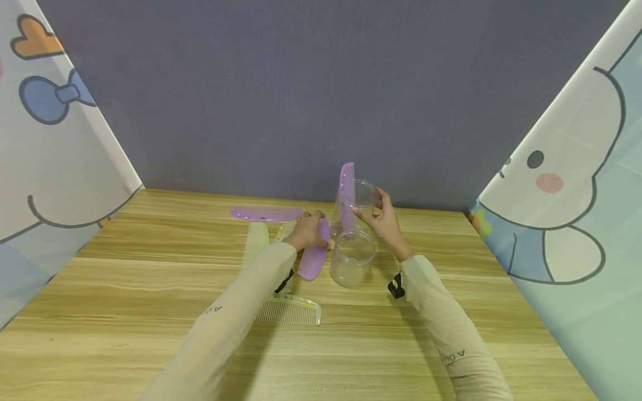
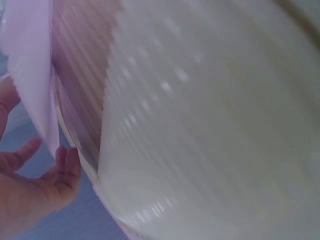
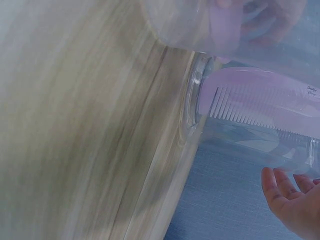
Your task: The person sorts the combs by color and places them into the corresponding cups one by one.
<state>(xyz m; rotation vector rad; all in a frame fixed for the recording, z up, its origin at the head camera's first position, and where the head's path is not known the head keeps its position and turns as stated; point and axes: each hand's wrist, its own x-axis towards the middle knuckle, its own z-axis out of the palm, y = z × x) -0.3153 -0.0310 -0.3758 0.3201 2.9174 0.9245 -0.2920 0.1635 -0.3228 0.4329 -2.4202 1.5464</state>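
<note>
My left hand (image 1: 307, 231) grips a purple comb (image 1: 313, 260) that slants beside the clear containers. In the left wrist view, the same purple comb (image 2: 32, 65) stands at the fingers of the left hand (image 2: 37, 192). With thumb and fingers spread around its upper part, my right hand (image 1: 383, 220) holds the taller clear plastic container (image 1: 366, 223) at the back. Inside that container a second purple comb (image 1: 347, 192) stands upright, its top above the rim; the right wrist view shows this comb (image 3: 260, 97) through the wall. A shorter clear container (image 1: 351, 273) stands in front.
Another purple comb (image 1: 266, 214) lies near the table's back edge. Pale green combs lie left of and below the left hand, among them an upright-lying one (image 1: 257, 239) and a front one (image 1: 291, 311). A grey panel (image 1: 301, 100) rises behind the wooden table (image 1: 125, 267).
</note>
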